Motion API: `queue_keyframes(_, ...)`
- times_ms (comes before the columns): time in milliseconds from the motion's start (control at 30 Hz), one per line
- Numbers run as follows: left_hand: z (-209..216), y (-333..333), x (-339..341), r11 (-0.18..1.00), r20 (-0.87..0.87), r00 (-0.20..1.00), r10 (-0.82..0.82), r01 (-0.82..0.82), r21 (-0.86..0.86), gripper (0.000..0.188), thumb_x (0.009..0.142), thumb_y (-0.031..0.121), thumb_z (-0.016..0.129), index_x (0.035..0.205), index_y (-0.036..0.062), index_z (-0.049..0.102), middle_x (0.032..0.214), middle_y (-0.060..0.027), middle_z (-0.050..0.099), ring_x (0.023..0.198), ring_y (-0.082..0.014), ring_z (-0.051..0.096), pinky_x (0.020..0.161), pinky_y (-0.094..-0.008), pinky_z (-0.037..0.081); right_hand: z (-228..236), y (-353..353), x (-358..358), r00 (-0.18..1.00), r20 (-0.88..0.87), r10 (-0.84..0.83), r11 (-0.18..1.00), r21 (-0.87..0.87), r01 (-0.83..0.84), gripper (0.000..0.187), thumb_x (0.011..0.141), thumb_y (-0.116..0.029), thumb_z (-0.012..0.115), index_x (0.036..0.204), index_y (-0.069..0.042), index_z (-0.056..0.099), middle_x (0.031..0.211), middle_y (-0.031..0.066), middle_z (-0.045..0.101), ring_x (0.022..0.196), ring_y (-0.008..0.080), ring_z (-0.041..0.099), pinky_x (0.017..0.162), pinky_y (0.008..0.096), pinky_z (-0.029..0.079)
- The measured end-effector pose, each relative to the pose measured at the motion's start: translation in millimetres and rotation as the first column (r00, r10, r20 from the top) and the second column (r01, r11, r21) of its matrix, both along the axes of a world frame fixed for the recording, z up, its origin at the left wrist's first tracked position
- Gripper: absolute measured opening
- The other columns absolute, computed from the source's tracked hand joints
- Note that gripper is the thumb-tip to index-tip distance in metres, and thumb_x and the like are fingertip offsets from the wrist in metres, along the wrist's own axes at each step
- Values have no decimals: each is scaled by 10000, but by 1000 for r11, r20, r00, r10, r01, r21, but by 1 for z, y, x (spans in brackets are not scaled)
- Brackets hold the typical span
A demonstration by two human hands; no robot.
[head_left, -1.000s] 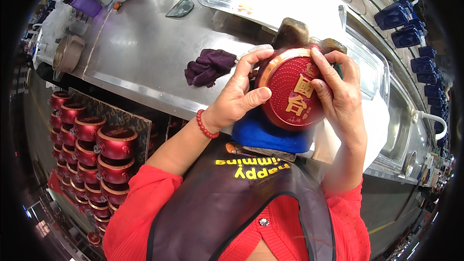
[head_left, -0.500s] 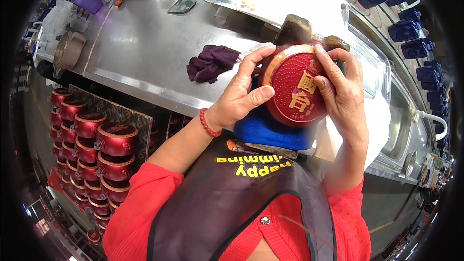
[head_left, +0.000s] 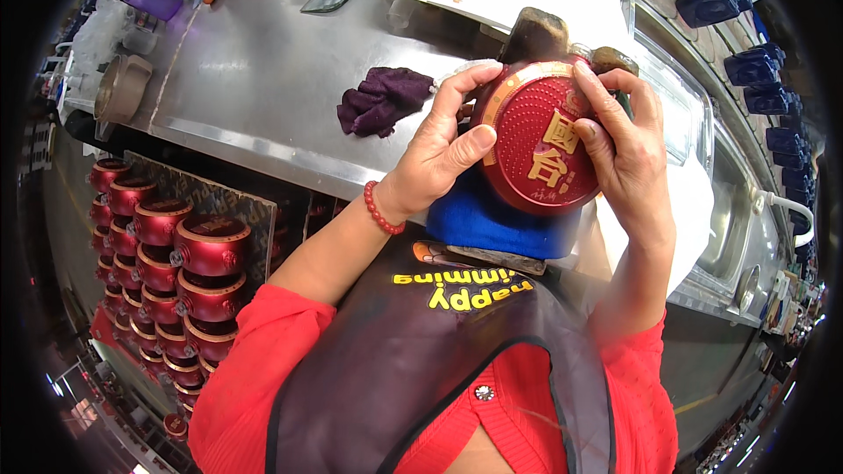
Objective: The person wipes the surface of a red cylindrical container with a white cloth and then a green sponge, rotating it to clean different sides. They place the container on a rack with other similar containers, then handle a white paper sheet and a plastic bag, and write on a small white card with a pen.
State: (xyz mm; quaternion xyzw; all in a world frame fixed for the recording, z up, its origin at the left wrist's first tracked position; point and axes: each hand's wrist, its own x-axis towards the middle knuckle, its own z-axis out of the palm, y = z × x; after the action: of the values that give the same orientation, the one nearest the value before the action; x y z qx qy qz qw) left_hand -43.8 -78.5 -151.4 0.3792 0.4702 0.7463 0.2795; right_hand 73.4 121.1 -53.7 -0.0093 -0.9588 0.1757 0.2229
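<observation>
Red drum-shaped container (head_left: 531, 158), gold-rimmed, tilted between both hands above blue cloth pad (head_left: 496, 228); contact with pad hard to make out. Left hand (head_left: 432, 154): fingers (head_left: 467, 81) and thumb grasping container's left edge. Right hand (head_left: 630, 145): fingers bent, gripping right edge. Crumpled purple cloth (head_left: 384, 101) on worktop (head_left: 263, 79), left of container. Similar red drums (head_left: 211, 250) stacked lower left.

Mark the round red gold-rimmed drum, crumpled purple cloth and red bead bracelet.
Round red gold-rimmed drum (head_left: 534, 142), head view: face's middle.
Crumpled purple cloth (head_left: 385, 102), head view: middle folds.
Red bead bracelet (head_left: 374, 212), head view: middle beads.
</observation>
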Motion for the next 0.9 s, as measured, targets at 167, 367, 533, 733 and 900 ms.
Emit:
queue_keyframes(167, 3, -1, -2, 999, -67, 998, -2, -1, -47, 670, 1025, 226, 583, 1549, 15, 222, 1532, -128, 366, 1412, -214, 384, 1185, -376, 292, -1, 0, 0, 1000, -1, 1, 1000, -14, -1, 459, 864, -95, 728, 1318, -132, 668, 1178, 120, 583, 1112, 328, 548, 971, 419, 472)
queue_keyframes(367, 4, 0, -4, 999, 130, 991, -31, 26, 45, 658, 1019, 257, 603, 1519, -5, 266, 1499, -135, 409, 1405, -211, 397, 1172, -377, 320, -1, 1, 1, 1000, 4, 6, 1000, -12, -6, 461, 861, -95, 729, 1317, -128, 668, 1173, 120, 583, 1110, 326, 549, 980, 414, 463)
queue_keyframes(533, 6, 2, -3, 997, -40, 997, 65, -67, -47, 631, 1014, 258, 612, 1494, -3, 295, 1477, -138, 415, 1373, -209, 412, 1167, -371, 310, 0, 1, 0, 1000, -6, 7, 1000, 9, -7, 462, 857, -95, 730, 1314, -113, 666, 1163, 127, 584, 1111, 327, 548, 993, 425, 453)
queue_keyframes(733, 7, 5, -4, 999, 157, 987, 37, -40, 21, 585, 1015, 275, 615, 1467, 17, 349, 1439, -112, 457, 1326, -190, 453, 1134, -363, 349, 1, 1, 1, 1000, 7, 8, 1000, -9, -8, 471, 855, -96, 732, 1320, -115, 656, 1176, 131, 569, 1112, 334, 540, 990, 424, 454)
queue_keyframes(900, 14, 7, -10, 995, 16, 997, 76, -75, -65, 545, 1047, 275, 560, 1463, 1, 337, 1444, -122, 476, 1307, -176, 489, 1115, -340, 381, 1, 5, 5, 1000, -1, 4, 996, -84, -4, 530, 859, -92, 730, 1375, -100, 612, 1186, 146, 563, 1104, 344, 538, 983, 423, 457)
